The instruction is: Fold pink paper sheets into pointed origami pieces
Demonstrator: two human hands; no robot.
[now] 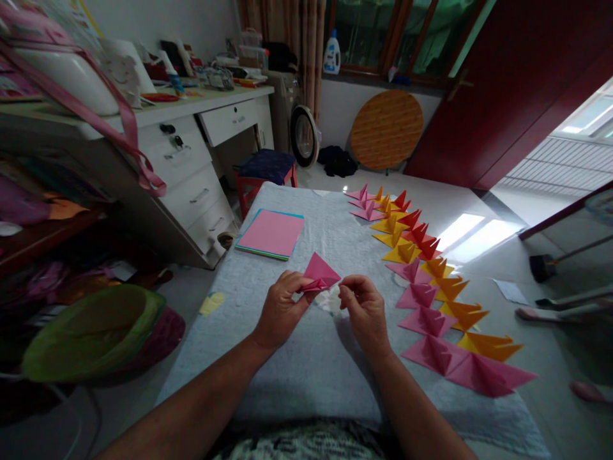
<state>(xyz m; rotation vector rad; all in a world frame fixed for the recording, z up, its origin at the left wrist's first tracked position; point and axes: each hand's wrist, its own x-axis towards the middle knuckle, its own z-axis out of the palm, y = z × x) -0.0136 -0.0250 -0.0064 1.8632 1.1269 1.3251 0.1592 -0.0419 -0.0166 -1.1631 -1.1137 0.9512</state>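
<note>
My left hand [281,305] pinches a folded pink paper triangle [319,273] just above the grey cloth-covered table [306,364]. My right hand [364,308] is curled close beside it, with its fingertips at the right tip of the pink piece. A stack of square coloured paper sheets [271,234], pink on top, lies on the table beyond my left hand. Along the table's right side runs a long row of folded paper pieces [431,281] in pink, yellow, orange and red.
A white desk with drawers [201,160] stands to the left, cluttered on top. A red stool with a blue cushion [265,171] is beyond the table. A green basket [90,329] sits on the floor at left. A round wooden board [386,128] leans on the far wall.
</note>
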